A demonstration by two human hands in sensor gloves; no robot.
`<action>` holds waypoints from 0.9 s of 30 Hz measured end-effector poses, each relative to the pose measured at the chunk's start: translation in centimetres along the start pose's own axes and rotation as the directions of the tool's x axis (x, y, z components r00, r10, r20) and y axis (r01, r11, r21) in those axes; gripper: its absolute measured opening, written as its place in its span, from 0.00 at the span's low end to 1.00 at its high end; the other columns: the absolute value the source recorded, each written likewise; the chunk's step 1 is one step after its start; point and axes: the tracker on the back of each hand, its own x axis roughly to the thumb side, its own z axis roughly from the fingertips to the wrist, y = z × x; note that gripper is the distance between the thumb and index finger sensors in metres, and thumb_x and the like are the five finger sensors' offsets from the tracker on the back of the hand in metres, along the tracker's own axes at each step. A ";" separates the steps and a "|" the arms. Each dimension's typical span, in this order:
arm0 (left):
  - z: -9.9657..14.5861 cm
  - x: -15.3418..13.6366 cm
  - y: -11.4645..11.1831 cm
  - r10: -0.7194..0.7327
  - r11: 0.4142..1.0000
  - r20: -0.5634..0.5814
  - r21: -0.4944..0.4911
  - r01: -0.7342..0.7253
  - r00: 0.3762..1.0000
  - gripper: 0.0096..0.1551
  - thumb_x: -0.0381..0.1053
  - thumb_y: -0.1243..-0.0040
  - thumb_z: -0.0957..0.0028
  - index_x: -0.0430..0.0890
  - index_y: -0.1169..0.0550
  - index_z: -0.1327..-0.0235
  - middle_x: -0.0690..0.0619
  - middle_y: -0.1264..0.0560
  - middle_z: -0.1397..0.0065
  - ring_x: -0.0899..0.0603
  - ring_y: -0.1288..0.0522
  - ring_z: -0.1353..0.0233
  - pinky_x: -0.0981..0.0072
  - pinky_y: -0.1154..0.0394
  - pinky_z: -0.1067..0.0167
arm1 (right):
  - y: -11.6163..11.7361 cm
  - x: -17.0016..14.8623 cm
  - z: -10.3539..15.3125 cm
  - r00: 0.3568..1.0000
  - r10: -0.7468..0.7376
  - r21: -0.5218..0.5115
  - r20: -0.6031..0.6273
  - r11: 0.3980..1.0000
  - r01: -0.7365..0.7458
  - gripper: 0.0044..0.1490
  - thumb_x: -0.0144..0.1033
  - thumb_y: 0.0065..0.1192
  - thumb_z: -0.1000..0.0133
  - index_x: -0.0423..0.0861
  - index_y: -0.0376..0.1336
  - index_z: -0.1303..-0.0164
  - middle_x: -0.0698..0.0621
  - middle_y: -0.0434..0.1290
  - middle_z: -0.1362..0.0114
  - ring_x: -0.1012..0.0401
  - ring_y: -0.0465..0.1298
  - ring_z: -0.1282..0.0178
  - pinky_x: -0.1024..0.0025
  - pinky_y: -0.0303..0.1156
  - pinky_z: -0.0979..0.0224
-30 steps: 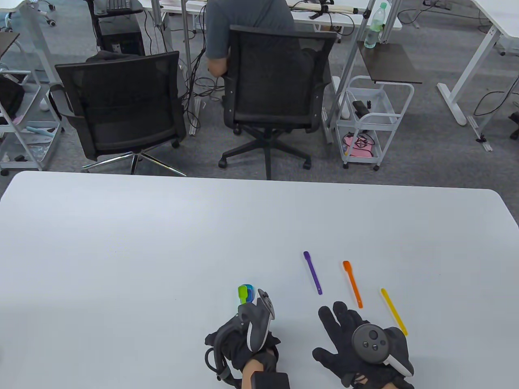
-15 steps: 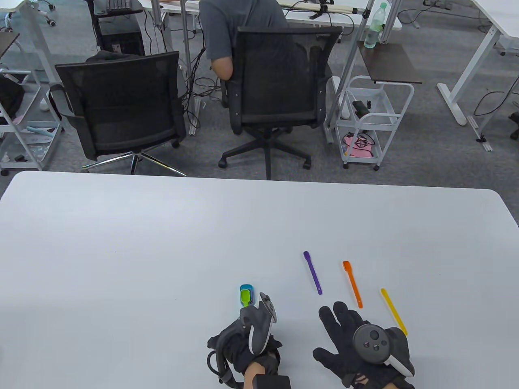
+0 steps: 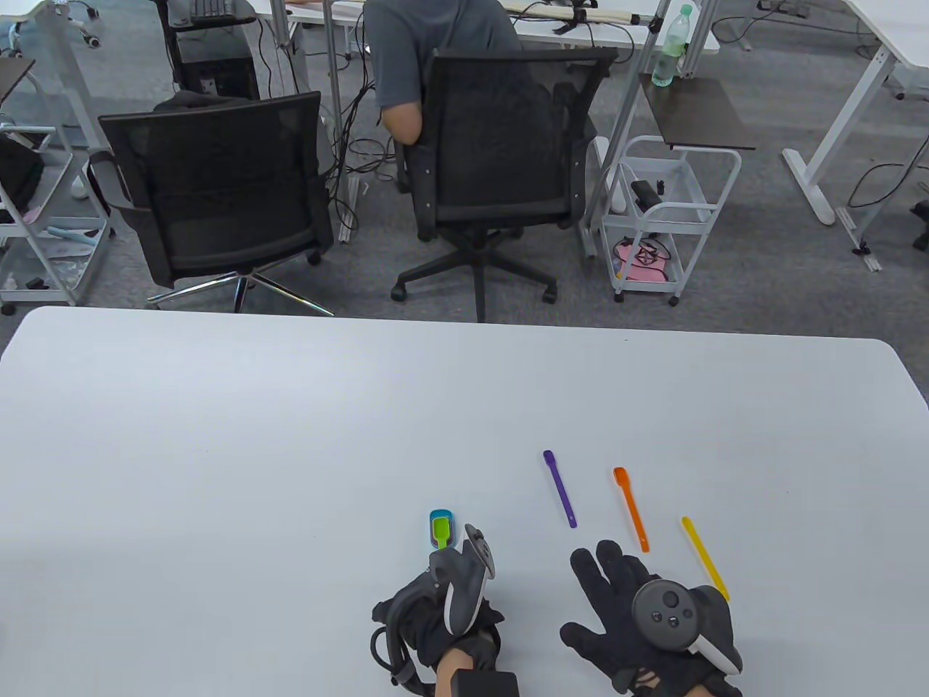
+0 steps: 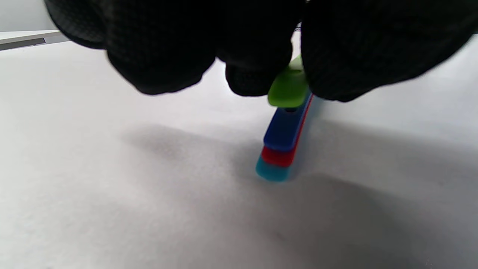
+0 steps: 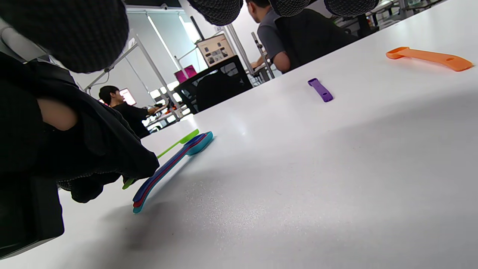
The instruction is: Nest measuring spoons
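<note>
A nested stack of teal, red and blue spoons lies on the white table. My left hand pinches a green spoon by its handle and holds it on top of the stack, the handle end slightly raised. My right hand rests flat on the table with fingers spread, holding nothing. A purple spoon, an orange spoon and a yellow spoon lie side by side just beyond my right hand.
The white table stretches wide to the left and back. Two black office chairs and a seated person are beyond its far edge.
My left hand has lowered the green spoon onto the stack, which now lies flat. The right hand has not moved.
</note>
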 end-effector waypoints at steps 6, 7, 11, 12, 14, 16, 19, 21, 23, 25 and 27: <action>0.1 -0.1 0.0 -0.001 1.000 0.005 -0.003 0.001 1.000 0.34 0.64 0.23 0.53 0.39 0.14 0.46 0.62 0.17 0.66 0.49 0.15 0.59 0.30 0.32 0.32 | 0.0 0.0 0.0 1.000 -0.003 0.001 -0.001 1.000 0.003 0.61 0.71 0.64 0.55 0.50 0.48 0.18 0.32 0.45 0.15 0.26 0.53 0.22 0.19 0.48 0.33; 0.1 -0.1 0.1 0.001 1.000 0.005 -0.003 -0.001 1.000 0.34 0.64 0.23 0.53 0.39 0.14 0.46 0.62 0.17 0.66 0.49 0.15 0.59 0.30 0.32 0.32 | 0.0 0.0 0.0 1.000 -0.004 0.001 -0.001 1.000 0.004 0.61 0.71 0.64 0.55 0.50 0.48 0.18 0.32 0.45 0.15 0.26 0.53 0.22 0.19 0.48 0.33; 0.1 -0.2 0.2 0.001 1.000 0.007 -0.003 -0.001 1.000 0.34 0.64 0.24 0.53 0.39 0.14 0.46 0.62 0.17 0.66 0.49 0.15 0.59 0.30 0.32 0.31 | 0.0 0.0 0.0 1.000 -0.005 0.002 -0.002 1.000 0.005 0.61 0.71 0.64 0.55 0.50 0.48 0.18 0.32 0.45 0.15 0.26 0.53 0.22 0.19 0.48 0.33; 0.1 -0.2 0.2 0.000 1.000 0.008 -0.003 0.000 1.000 0.34 0.64 0.24 0.53 0.39 0.14 0.46 0.62 0.17 0.66 0.49 0.15 0.59 0.30 0.32 0.32 | -0.1 0.0 0.0 1.000 -0.005 0.002 -0.002 1.000 0.005 0.61 0.71 0.64 0.55 0.50 0.48 0.18 0.32 0.45 0.15 0.26 0.52 0.22 0.19 0.48 0.33; 0.1 -0.2 0.3 0.001 1.000 0.008 -0.002 -0.001 1.000 0.35 0.64 0.24 0.53 0.39 0.14 0.46 0.62 0.17 0.66 0.49 0.15 0.59 0.30 0.32 0.31 | -0.1 0.0 0.0 1.000 -0.006 0.002 -0.002 1.000 0.006 0.61 0.71 0.64 0.55 0.50 0.48 0.18 0.32 0.45 0.15 0.26 0.53 0.22 0.19 0.48 0.33; 0.1 -0.3 0.3 0.000 1.000 0.008 -0.004 0.000 1.000 0.35 0.64 0.24 0.53 0.39 0.14 0.46 0.62 0.17 0.66 0.49 0.15 0.59 0.30 0.32 0.31 | -0.1 -0.1 0.0 1.000 -0.007 0.002 -0.002 1.000 0.007 0.61 0.71 0.64 0.55 0.50 0.48 0.18 0.32 0.45 0.15 0.26 0.53 0.22 0.19 0.48 0.33; 0.2 -0.3 0.3 0.002 1.000 0.009 -0.007 -0.002 1.000 0.35 0.64 0.24 0.53 0.39 0.14 0.46 0.62 0.17 0.66 0.50 0.15 0.59 0.30 0.32 0.32 | -0.1 -0.1 0.0 1.000 -0.008 0.003 -0.003 1.000 0.008 0.61 0.71 0.64 0.55 0.50 0.48 0.18 0.32 0.45 0.15 0.26 0.53 0.22 0.19 0.49 0.33; 0.2 -0.3 0.3 0.003 1.000 0.009 -0.006 -0.003 1.000 0.34 0.64 0.24 0.53 0.39 0.14 0.46 0.62 0.17 0.66 0.49 0.15 0.59 0.30 0.32 0.31 | -0.1 -0.1 0.0 1.000 -0.009 0.003 -0.004 1.000 0.009 0.61 0.70 0.64 0.55 0.50 0.48 0.18 0.32 0.45 0.15 0.26 0.53 0.22 0.19 0.48 0.33; 0.2 -0.3 0.3 0.003 1.000 0.010 -0.009 -0.003 1.000 0.34 0.65 0.24 0.53 0.39 0.14 0.46 0.62 0.17 0.66 0.49 0.15 0.59 0.31 0.32 0.31 | -0.1 -0.1 0.0 1.000 -0.010 0.003 -0.004 1.000 0.010 0.61 0.70 0.64 0.55 0.50 0.48 0.18 0.32 0.45 0.15 0.26 0.53 0.22 0.19 0.49 0.33; 0.2 -0.4 0.5 0.003 1.000 0.011 -0.009 -0.003 1.000 0.34 0.65 0.24 0.53 0.40 0.14 0.46 0.62 0.17 0.66 0.50 0.15 0.59 0.31 0.32 0.31 | -0.1 -0.1 0.0 1.000 -0.010 0.003 -0.004 1.000 0.010 0.61 0.71 0.64 0.55 0.50 0.48 0.18 0.32 0.45 0.15 0.26 0.53 0.22 0.19 0.49 0.33; 0.3 -0.5 0.6 0.001 1.000 0.012 -0.011 -0.001 1.000 0.35 0.65 0.24 0.53 0.40 0.14 0.46 0.62 0.17 0.66 0.49 0.15 0.59 0.30 0.32 0.31 | -0.1 -0.1 0.0 1.000 -0.011 0.003 -0.005 1.000 0.011 0.61 0.70 0.64 0.55 0.50 0.48 0.18 0.32 0.45 0.15 0.26 0.53 0.22 0.19 0.49 0.33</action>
